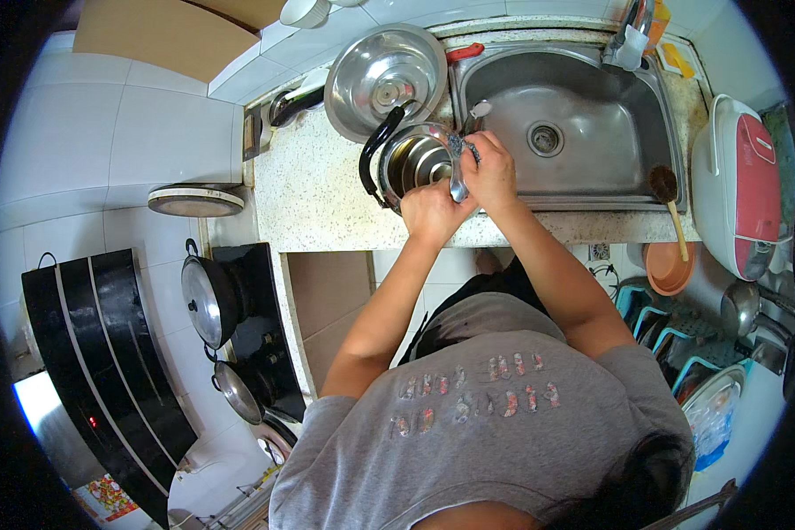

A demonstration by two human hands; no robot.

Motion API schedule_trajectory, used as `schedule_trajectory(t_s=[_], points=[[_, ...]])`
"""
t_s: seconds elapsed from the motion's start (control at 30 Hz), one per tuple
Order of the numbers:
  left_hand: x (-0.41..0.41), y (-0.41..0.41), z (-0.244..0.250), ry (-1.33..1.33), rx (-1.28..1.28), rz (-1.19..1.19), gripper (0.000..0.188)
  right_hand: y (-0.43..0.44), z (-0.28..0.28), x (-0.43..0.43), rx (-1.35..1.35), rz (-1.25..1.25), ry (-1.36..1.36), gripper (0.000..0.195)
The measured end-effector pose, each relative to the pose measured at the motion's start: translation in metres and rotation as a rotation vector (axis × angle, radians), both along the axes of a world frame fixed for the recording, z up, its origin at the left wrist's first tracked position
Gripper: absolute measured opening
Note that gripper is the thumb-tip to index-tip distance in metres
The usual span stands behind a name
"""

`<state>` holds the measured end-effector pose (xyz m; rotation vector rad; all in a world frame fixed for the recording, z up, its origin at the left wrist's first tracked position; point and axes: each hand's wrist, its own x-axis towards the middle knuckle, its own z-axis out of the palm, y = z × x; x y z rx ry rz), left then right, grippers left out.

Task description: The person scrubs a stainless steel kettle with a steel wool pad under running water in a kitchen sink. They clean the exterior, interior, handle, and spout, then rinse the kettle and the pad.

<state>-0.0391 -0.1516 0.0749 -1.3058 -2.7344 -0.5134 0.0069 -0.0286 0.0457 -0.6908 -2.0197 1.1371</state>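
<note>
A stainless steel kettle (416,159) stands without its lid on the speckled counter, beside the sink's left edge. Its black handle (379,142) is tipped over to the left side. My left hand (436,211) grips the kettle at the near side of its rim, by the spout (458,179). In my right hand (491,171) is a grey scouring pad (465,146), which looks like steel wool, pressed to the kettle near the spout. The palms and some fingertips are hidden. Inside, the kettle's bottom shows shiny rings.
A steel basin (387,79) stands behind the kettle, with a red handle (465,53) near it. To the right lies the sink (589,165) under a faucet (629,43). A brush (666,189) rests over its front corner, near a rice cooker (735,185). Lidded pans (205,301) sit left.
</note>
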Motion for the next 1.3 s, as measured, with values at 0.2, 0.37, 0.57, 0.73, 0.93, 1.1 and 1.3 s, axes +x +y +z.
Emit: schedule_trajectory(t_s=[0.2,0.37,0.57,0.73,0.93,1.1,1.3], points=[[-0.002,-0.005,-0.011,0.039,0.066,0.012,0.04,-0.016,0.005,0.034,-0.002,0.149,0.059,0.018],[0.001,0.0,-0.006,0.009,0.027,0.001,0.037,0.003,-0.003,0.007,-0.038,0.034,0.01,0.019],[-0.001,-0.007,-0.01,0.006,0.053,-0.005,0.035,-0.007,0.003,0.023,-0.003,0.169,0.048,0.017],[-0.001,-0.004,-0.007,-0.014,0.031,0.005,0.037,0.002,-0.005,0.002,-0.089,-0.013,-0.055,0.019],[-0.001,-0.004,-0.006,-0.017,0.017,0.016,0.034,-0.005,-0.007,0.019,0.028,0.102,0.009,0.019],[-0.005,-0.009,-0.012,-0.008,0.041,-0.01,0.033,-0.035,0.001,0.029,0.169,0.082,0.069,0.02],[0.0,-0.003,-0.003,-0.01,0.064,-0.023,0.036,-0.005,-0.005,-0.005,0.024,-0.075,-0.042,0.02]])
